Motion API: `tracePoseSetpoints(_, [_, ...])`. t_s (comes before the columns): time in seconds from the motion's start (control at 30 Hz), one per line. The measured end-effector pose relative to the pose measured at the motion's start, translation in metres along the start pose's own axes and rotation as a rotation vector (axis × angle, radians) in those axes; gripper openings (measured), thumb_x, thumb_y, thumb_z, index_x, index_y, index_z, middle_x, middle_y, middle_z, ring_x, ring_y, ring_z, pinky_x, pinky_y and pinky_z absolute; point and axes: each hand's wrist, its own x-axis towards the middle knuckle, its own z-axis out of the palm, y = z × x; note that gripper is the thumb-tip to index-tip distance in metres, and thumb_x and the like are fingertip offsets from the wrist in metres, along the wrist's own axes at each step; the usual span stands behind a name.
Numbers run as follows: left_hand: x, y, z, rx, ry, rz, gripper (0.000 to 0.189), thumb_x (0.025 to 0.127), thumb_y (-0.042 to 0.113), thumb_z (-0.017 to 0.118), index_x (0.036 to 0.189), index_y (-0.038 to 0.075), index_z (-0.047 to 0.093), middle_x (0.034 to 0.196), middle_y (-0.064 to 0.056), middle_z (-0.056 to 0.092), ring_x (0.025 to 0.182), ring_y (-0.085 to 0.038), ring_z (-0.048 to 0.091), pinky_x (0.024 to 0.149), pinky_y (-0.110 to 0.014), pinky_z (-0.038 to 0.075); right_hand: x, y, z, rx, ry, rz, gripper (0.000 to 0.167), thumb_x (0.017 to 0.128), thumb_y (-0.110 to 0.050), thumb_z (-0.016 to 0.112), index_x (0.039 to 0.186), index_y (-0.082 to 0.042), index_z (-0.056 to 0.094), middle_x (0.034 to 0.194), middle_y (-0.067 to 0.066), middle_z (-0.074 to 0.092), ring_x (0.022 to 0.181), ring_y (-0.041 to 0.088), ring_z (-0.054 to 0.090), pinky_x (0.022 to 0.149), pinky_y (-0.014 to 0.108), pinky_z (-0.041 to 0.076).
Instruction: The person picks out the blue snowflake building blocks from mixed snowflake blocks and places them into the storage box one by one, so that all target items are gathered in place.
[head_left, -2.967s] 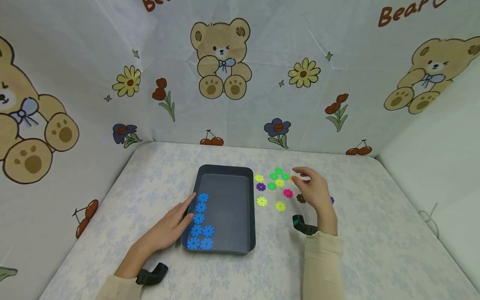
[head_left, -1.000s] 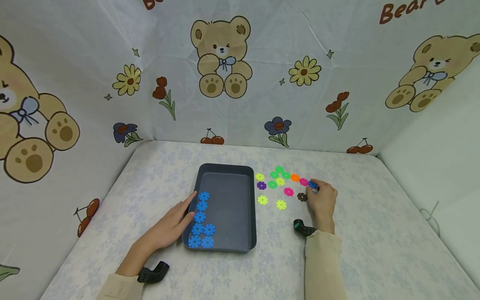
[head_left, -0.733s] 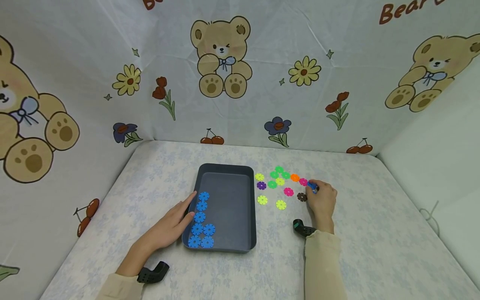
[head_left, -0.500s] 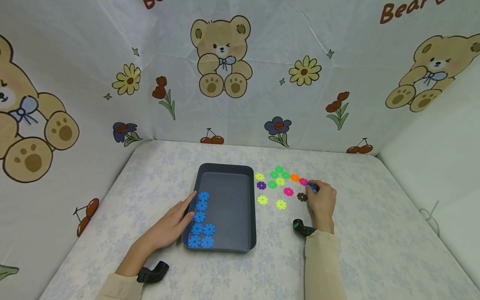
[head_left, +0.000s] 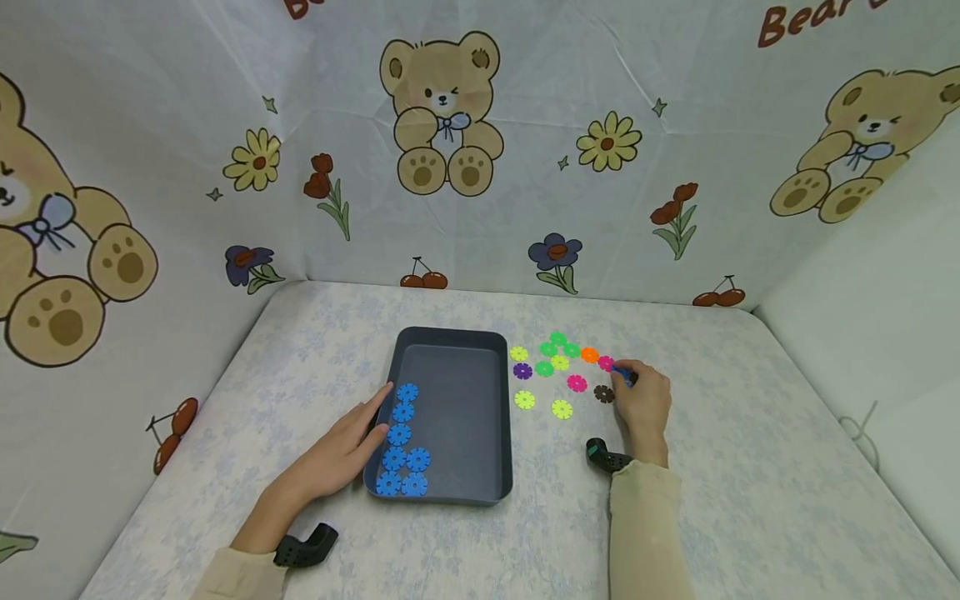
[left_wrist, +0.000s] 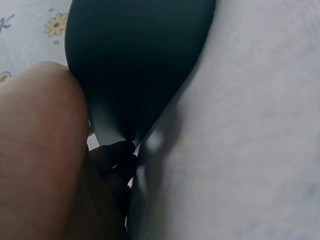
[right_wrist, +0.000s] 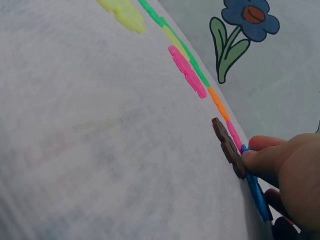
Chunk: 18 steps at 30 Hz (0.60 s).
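Observation:
A grey rectangular tray (head_left: pixel 457 400) lies on the table, with several blue notched plastic discs (head_left: pixel 400 434) along its left side. My left hand (head_left: pixel 337 454) rests against its left rim with fingers extended. In the left wrist view, dark fingers (left_wrist: pixel 117 157) touch the tray's outer wall (left_wrist: pixel 135 65). To the right, my right hand (head_left: pixel 643 400) pinches a blue disc (head_left: pixel 625 374) between thumb and fingers, low by the table. A pink disc (head_left: pixel 606 363) and a brown disc (right_wrist: pixel 230 150) are close to those fingertips. The hand hides part of the blue disc.
More loose discs lie between tray and right hand: several green ones (head_left: pixel 558 339), several yellow ones (head_left: pixel 562 409), a purple one (head_left: pixel 522 371), an orange one (head_left: pixel 590 355) and a second pink one (head_left: pixel 577 383). A bear-print cloth (head_left: pixel 510 225) hangs behind the table.
Since three seconds ago, my right hand has moved slightly right and down, and now pinches a blue disc, which has tipped over the last second. The left hand and tray stay put.

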Motion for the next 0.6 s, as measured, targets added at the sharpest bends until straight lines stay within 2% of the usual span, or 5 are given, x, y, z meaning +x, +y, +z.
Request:
tracePoseSetpoints(0.13, [-0.0009,0.0007,-0.0002,0.004,0.005,0.006,0.064,0.113,0.038,0.04,0.168,0.022,0.012,0.17,-0.018,0.023,0.152,-0.051,0.024,0.118,-0.072,0.023,0.0003,-0.002,-0.0007,0.009,-0.021,0.029,0.033,0.1,-0.011,0.059,0.132,-0.005,0.069,0.136,0.026,0.063,0.134,0.048,0.046,0.115,0.063,0.033])
tracePoseSetpoints(0.27, [-0.0013,0.0007,-0.0005,0.0,0.001,-0.005,0.064,0.113,0.04,0.039,0.168,0.024,0.012,0.17,-0.017,0.022,0.153,-0.051,0.022,0.119,-0.072,0.022,-0.0005,-0.0034,-0.002,0.009,-0.013,0.053,0.042,0.098,-0.015,0.062,0.138,-0.001,0.063,0.137,0.028,0.059,0.136,0.05,0.041,0.115,0.061,0.033])
tracePoseSetpoints(0.43, [-0.0004,-0.0009,0.0001,-0.003,-0.004,-0.023,0.064,0.113,0.043,0.039,0.168,0.027,0.011,0.17,-0.016,0.021,0.153,-0.051,0.02,0.119,-0.072,0.021,-0.0013,-0.0028,-0.0013,-0.035,-0.012,0.085,0.049,0.098,-0.023,0.067,0.139,0.004,0.061,0.133,0.03,0.057,0.132,0.05,0.04,0.111,0.06,0.036])
tracePoseSetpoints(0.6, [0.0008,-0.0032,0.0019,0.006,-0.006,-0.029,0.065,0.113,0.042,0.04,0.168,0.028,0.009,0.17,-0.017,0.021,0.153,-0.051,0.021,0.118,-0.073,0.022,-0.0012,-0.0019,0.0009,-0.065,-0.005,0.091,0.046,0.099,-0.026,0.067,0.135,0.003,0.064,0.138,0.032,0.052,0.135,0.051,0.038,0.111,0.061,0.034])
